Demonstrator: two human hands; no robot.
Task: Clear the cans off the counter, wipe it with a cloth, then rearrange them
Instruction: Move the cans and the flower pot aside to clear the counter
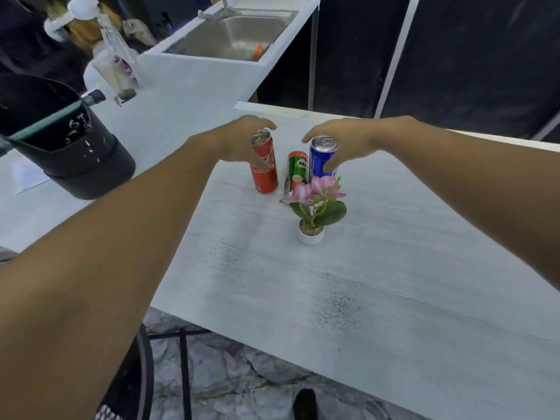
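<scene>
— Where are your hands right now?

— Your left hand (239, 140) is curled around the red can (264, 165), thumb across its front and fingers (263, 124) wrapping behind the top, so it grips that can. Your right hand (339, 140) does the same with the blue can (322, 159): the thumb presses the front of the can, the fingers curve over the far side near the rim.

— And the cans themselves?

— Both held cans stand upright on the white worktop (394, 268), toward its far edge. You cannot tell whether either base has left the surface. Between them, slightly nearer to you, stands the green can (298, 171), untouched by either hand and close beside the blue one.

— Anything else near you?

— A small potted plant (313, 207) with pink flowers in a white pot sits just in front of the green and blue cans; its blossoms overlap their lower parts. You have dark specks (336, 304) scattered on the worktop nearer to you. To your left, a black bucket (75, 159) stands on the adjoining counter, and a steel sink (239, 34) lies farther back.
</scene>
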